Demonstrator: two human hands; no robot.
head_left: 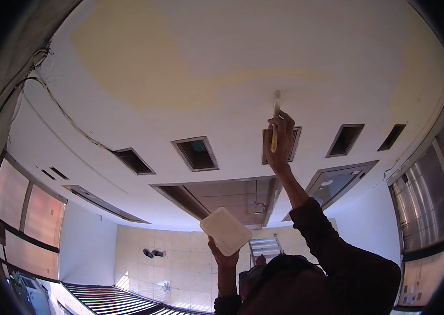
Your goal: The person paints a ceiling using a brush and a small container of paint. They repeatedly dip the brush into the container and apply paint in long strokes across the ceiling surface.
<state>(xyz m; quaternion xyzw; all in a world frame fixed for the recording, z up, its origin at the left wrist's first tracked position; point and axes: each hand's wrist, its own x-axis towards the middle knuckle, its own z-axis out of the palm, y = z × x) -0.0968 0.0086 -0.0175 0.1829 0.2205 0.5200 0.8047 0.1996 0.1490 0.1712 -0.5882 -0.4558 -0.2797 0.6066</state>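
My right hand (pixel 285 137), raised in front of me, is closed around the yellow handle of a paintbrush (pixel 275 139). The brush's bristles touch, or come very close to, the pale wall (pixel 232 42). Yellowish patches (pixel 127 58) show on that wall among the whiter areas. Lower down, my left hand (pixel 224 256) grips a white plastic tub (pixel 225 231) with rounded corners from its near side. Whether the tub holds paint cannot be made out.
Several framed openings (pixel 195 153) line the wall, above a door (pixel 227 197). Loose cables (pixel 67 113) run along its left side. Below me stand a metal ladder (pixel 265 247) and, on the tiled floor (pixel 190 257), a pair of dark slippers (pixel 153 253). A barred railing (pixel 106 299) lies at lower left.
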